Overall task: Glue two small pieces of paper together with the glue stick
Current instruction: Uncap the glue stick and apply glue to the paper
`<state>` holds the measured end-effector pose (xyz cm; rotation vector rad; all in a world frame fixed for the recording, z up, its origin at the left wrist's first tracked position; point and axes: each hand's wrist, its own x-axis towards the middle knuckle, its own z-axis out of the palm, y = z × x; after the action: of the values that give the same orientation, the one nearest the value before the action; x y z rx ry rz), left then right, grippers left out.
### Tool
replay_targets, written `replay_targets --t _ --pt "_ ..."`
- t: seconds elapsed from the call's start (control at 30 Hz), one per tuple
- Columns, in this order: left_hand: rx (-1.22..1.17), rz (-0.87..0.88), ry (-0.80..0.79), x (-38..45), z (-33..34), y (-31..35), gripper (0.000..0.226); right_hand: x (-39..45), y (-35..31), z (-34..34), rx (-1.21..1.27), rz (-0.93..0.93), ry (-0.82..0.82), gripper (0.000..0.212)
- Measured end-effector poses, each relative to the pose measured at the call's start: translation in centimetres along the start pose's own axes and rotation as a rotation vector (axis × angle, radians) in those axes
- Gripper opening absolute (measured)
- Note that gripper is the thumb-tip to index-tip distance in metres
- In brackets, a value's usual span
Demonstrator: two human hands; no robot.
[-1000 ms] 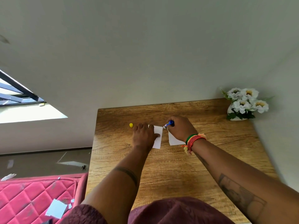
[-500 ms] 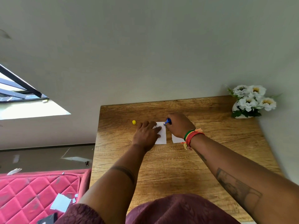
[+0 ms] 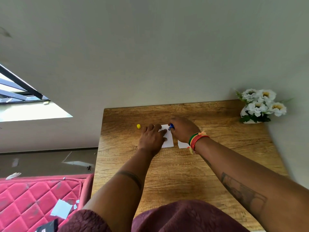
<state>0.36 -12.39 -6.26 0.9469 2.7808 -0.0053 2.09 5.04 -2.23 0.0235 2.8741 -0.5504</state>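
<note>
Your glue stick (image 3: 171, 126), blue-bodied, sits with its tip on the far right corner of the first paper piece (image 3: 168, 138), which lies flat near the middle of the wooden table (image 3: 184, 164). Your right hand (image 3: 183, 129) is closed around the stick, fingers curled on it, its wrist wearing a green, yellow and red bracelet (image 3: 196, 141). Your left hand (image 3: 153, 138) lies flat, fingers spread and pressing on the left part of that same piece, pinning it to the table; it grips nothing. The second paper piece (image 3: 182, 145) lies just beside the first, at 3 o'clock from it, partly hidden under your right wrist; a narrow strip of table shows between the two. The yellow cap (image 3: 138, 126) rests on the table at 9 o'clock from your left fingertips, near them but apart. At 2 o'clock, in the far right corner, stands a vase of white flowers (image 3: 260, 104). Off the table's left edge lies a red quilted cushion (image 3: 33, 198).
</note>
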Motion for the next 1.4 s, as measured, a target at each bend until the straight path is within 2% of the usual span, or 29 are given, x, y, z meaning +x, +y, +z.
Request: replay_targets --t 0.67,0.83,0.9,1.07,1.23,1.4 --pt "-0.062 -0.059 -0.017 -0.4 -0.9 0.7 0.048 -3.8 -1.2 0.8 -0.024 0.004 -0.097 0.022" --pt "-0.149 -0.112 -0.013 -0.4 -1.0 1.0 0.043 -3.8 -0.4 0.3 0.134 0.084 -0.072 0.022" --pt "-0.254 -0.171 0.022 -0.4 -1.0 0.9 0.042 -3.6 -0.1 -0.1 0.208 0.12 -0.041 0.019" --pt "-0.523 -0.299 0.064 -0.4 -1.3 0.4 0.063 -2.8 -1.0 -0.1 0.199 0.082 -0.013 0.019" --pt "-0.612 -0.323 0.052 0.1 -1.8 -0.4 0.076 -1.4 -3.2 0.3 0.151 -0.023 -0.021 0.022" --pt "-0.658 -0.333 0.045 0.3 -2.2 -0.9 0.08 -0.7 -3.8 0.1 0.102 -0.101 -0.039 0.036"
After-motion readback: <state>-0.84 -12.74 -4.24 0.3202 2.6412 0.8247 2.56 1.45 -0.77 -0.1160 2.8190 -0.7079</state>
